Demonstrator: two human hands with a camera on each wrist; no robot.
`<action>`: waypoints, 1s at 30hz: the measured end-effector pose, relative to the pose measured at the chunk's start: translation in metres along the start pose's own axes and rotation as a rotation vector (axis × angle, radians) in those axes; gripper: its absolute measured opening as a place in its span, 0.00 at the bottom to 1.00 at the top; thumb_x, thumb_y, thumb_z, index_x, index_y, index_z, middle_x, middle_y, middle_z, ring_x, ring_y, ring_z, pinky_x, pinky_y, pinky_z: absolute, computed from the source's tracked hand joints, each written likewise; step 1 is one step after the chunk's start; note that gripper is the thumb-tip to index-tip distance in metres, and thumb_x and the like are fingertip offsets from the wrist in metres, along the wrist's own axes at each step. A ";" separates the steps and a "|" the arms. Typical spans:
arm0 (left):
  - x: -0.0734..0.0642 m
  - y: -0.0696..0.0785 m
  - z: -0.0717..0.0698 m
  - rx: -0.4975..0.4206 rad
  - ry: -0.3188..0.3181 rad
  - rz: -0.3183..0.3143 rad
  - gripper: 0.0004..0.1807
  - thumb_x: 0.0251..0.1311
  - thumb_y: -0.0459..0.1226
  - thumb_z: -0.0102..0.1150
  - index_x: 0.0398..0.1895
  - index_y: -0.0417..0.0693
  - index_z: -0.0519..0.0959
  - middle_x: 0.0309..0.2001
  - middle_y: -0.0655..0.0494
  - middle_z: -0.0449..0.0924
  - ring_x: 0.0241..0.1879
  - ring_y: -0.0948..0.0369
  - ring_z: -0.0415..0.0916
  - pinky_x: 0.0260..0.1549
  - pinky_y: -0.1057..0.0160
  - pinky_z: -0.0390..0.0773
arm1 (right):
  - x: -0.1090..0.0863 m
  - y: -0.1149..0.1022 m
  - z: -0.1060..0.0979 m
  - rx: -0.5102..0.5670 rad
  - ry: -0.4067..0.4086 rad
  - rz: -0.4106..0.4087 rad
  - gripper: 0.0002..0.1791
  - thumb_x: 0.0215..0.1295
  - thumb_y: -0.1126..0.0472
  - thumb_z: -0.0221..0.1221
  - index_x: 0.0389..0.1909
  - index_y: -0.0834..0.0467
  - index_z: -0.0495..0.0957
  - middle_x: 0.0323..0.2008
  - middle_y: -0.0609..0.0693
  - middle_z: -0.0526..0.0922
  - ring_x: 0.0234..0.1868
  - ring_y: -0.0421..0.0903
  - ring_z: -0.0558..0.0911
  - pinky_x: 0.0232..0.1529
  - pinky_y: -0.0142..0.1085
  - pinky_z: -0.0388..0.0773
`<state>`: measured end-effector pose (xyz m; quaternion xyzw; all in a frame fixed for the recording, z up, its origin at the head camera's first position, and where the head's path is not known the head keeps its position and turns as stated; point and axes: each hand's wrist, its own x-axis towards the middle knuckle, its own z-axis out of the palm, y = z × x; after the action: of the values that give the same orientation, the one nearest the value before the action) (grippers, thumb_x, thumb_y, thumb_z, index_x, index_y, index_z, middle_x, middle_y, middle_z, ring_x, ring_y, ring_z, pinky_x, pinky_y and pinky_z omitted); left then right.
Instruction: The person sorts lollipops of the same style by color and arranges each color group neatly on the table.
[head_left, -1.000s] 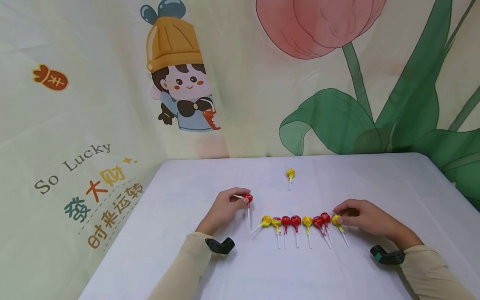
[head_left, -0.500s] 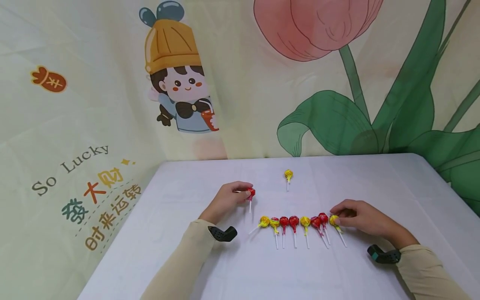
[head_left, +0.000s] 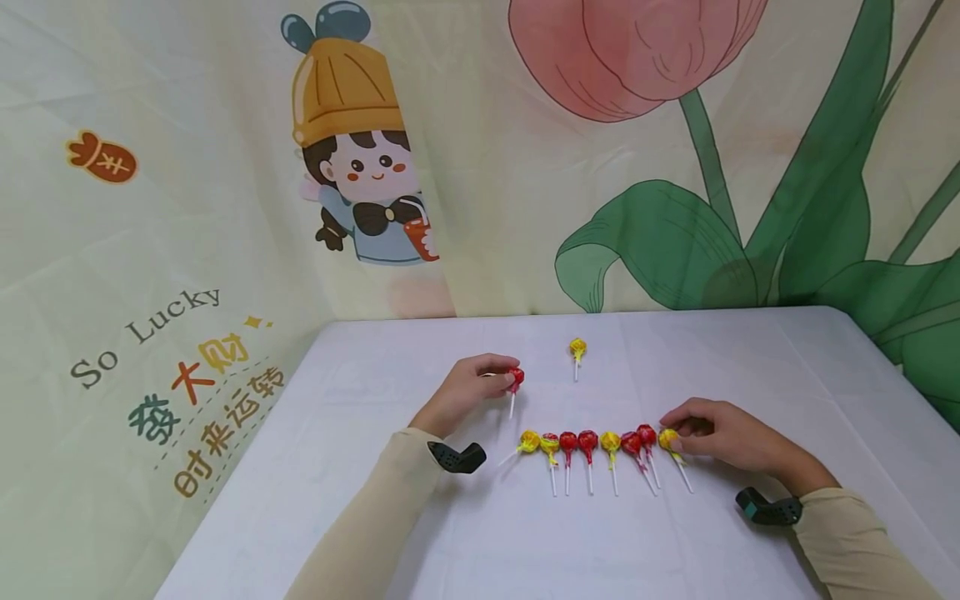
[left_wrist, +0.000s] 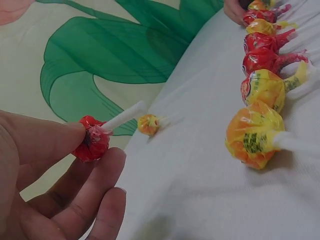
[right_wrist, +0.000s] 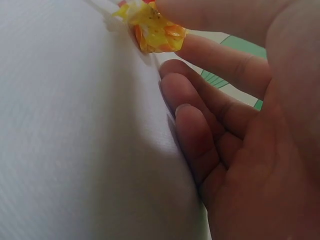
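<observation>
Between thumb and fingers, my left hand [head_left: 461,396] pinches a red lollipop [head_left: 516,378] by its wrapped head, the stick pointing down in the head view. In the left wrist view this red lollipop [left_wrist: 93,145] is held off the table. My right hand [head_left: 742,437] pinches the head of a yellow lollipop [head_left: 667,439] at the right end of a row. Its wrapper, a yellow and orange one, shows in the right wrist view on the lollipop head [right_wrist: 157,35]. Several red and yellow lollipops make up the row, among them a red lollipop [head_left: 588,442] near the middle.
A lone yellow lollipop [head_left: 577,348] lies farther back on the white tabletop [head_left: 570,542]. Behind the table hangs a printed cloth [head_left: 487,167]. At the row's left end a yellow lollipop [head_left: 528,442] lies with its stick slanting left.
My left hand has carried the red lollipop rightward and a little farther back. My right hand stays at the yellow lollipop, and the row looks the same.
</observation>
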<state>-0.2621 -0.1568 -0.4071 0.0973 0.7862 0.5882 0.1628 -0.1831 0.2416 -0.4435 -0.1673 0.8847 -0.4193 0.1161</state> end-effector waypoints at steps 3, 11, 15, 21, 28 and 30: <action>0.003 0.003 0.003 -0.004 -0.010 -0.006 0.20 0.69 0.37 0.60 0.63 0.42 0.77 0.52 0.53 0.83 0.51 0.57 0.81 0.55 0.57 0.77 | 0.000 0.002 -0.001 -0.006 0.001 -0.008 0.19 0.63 0.56 0.68 0.54 0.56 0.81 0.42 0.48 0.79 0.41 0.47 0.74 0.39 0.33 0.74; 0.014 0.011 0.017 0.009 0.033 -0.014 0.19 0.69 0.35 0.60 0.61 0.41 0.79 0.49 0.52 0.84 0.48 0.57 0.81 0.54 0.56 0.78 | -0.001 0.006 -0.003 -0.035 0.011 -0.038 0.15 0.63 0.56 0.67 0.51 0.52 0.83 0.41 0.47 0.80 0.39 0.47 0.75 0.38 0.34 0.74; 0.019 0.016 0.022 0.028 0.008 -0.021 0.19 0.69 0.36 0.59 0.61 0.42 0.79 0.50 0.53 0.83 0.48 0.56 0.80 0.55 0.55 0.77 | 0.000 0.006 -0.002 -0.029 0.010 -0.041 0.14 0.64 0.55 0.67 0.50 0.52 0.83 0.41 0.47 0.80 0.39 0.47 0.75 0.38 0.33 0.74; 0.026 0.027 0.034 0.030 -0.023 -0.004 0.15 0.69 0.36 0.59 0.57 0.47 0.81 0.50 0.53 0.82 0.52 0.51 0.79 0.58 0.49 0.75 | 0.000 0.008 0.000 -0.017 0.003 -0.024 0.14 0.64 0.54 0.67 0.49 0.51 0.83 0.41 0.47 0.80 0.40 0.48 0.74 0.38 0.34 0.74; 0.038 0.035 0.050 0.038 -0.022 -0.008 0.16 0.69 0.36 0.60 0.58 0.44 0.81 0.48 0.55 0.83 0.47 0.57 0.80 0.55 0.54 0.77 | 0.001 0.008 -0.002 -0.021 0.008 -0.010 0.13 0.64 0.55 0.67 0.48 0.51 0.84 0.44 0.46 0.81 0.43 0.50 0.74 0.40 0.34 0.74; 0.041 0.037 0.055 0.058 -0.023 -0.004 0.16 0.68 0.37 0.61 0.57 0.44 0.81 0.47 0.55 0.83 0.48 0.55 0.80 0.55 0.53 0.77 | 0.002 0.008 -0.003 -0.021 0.007 -0.007 0.13 0.64 0.55 0.67 0.48 0.51 0.84 0.45 0.46 0.81 0.43 0.50 0.74 0.40 0.34 0.75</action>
<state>-0.2816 -0.0830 -0.3912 0.1071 0.8012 0.5637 0.1700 -0.1872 0.2477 -0.4477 -0.1700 0.8890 -0.4108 0.1097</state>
